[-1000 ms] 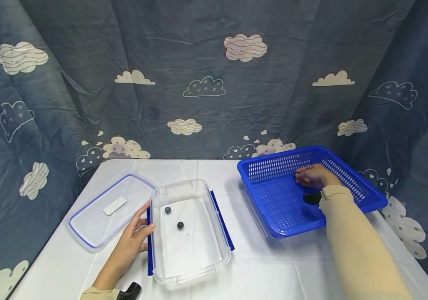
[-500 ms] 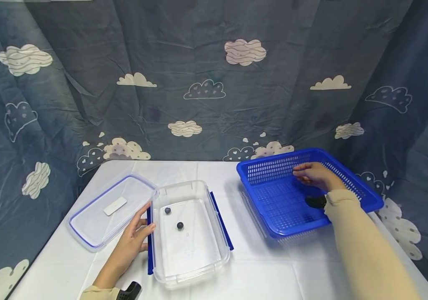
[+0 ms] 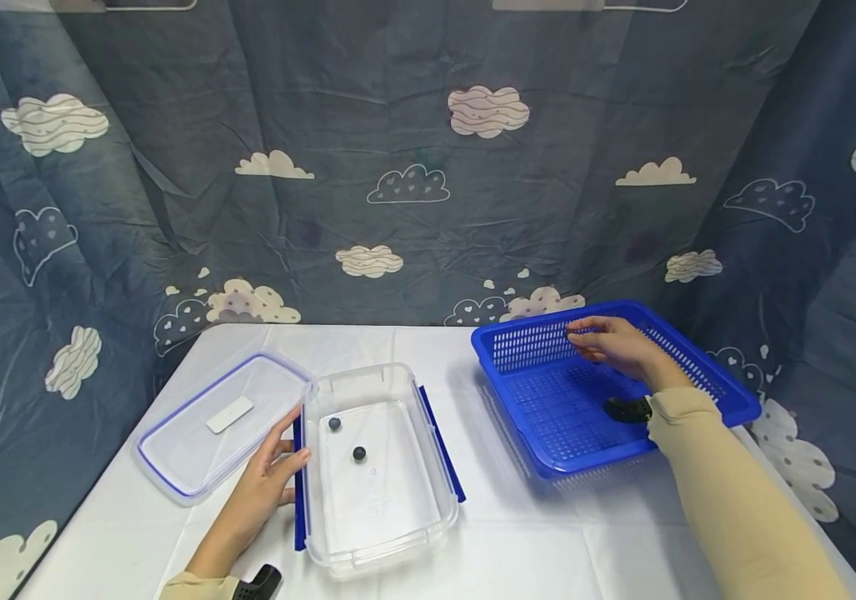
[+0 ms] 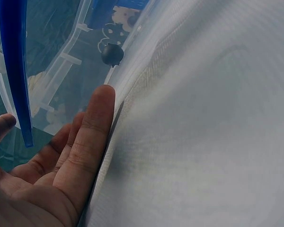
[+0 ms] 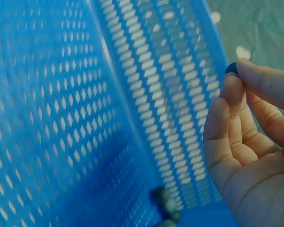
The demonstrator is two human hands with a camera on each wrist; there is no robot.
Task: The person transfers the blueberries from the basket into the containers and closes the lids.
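A blueberry (image 5: pixel 232 68) is pinched between thumb and fingertip of my right hand (image 3: pixel 618 346), which is raised over the blue plastic basket (image 3: pixel 548 450). Several blurred dark berries (image 5: pixel 163 198) lie in a corner of the basket in the right wrist view. My left hand (image 3: pixel 258 479) lies against the left side of the clear plastic container (image 3: pixel 397 500), fingers nearly straight, beside its blue side latch (image 4: pixel 15 71). Inside the container, one blueberry (image 3: pixel 334 423) sits toward the far left and another blueberry (image 3: pixel 359 453) closer to the middle.
To the left of the container lies its clear lid (image 3: pixel 180 446) with a blue seal and a white label (image 3: pixel 230 414). A white cloth (image 3: pixel 518 550) covers the table. Behind it hangs a dark curtain (image 3: pixel 412 83) with cloud prints.
My right hand has risen from the basket floor and shifted left toward the basket's far wall, carrying the blueberry. The left hand and container have stayed in place; the head view tilts slightly upward.
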